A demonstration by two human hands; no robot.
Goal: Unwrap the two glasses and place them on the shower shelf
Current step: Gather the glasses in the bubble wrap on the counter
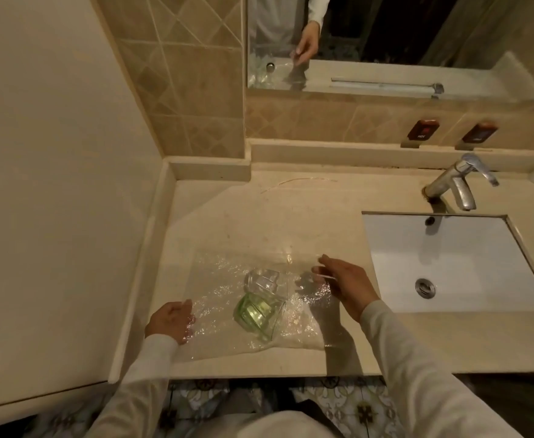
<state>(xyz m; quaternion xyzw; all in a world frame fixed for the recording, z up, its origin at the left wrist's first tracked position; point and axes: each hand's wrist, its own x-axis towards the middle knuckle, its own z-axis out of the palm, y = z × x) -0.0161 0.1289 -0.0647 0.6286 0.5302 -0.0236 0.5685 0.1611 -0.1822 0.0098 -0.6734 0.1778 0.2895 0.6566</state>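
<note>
Now two glasses (260, 297) on wrap (215, 270), between hands

I can read only "HOT" on the red wall tag (423, 129), upper right; its neighbour's text is blurred.

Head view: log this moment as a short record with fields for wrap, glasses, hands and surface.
wrap: clear bubble-wrap sheet spread flat on the counter
glasses: clear drinking glass and green tinted glass lying on their sides on the sheet, touching
left hand: pressing the sheet's left edge
right hand: fingers pinching the sheet's right edge
surface: beige stone counter, left of the white sink
</note>
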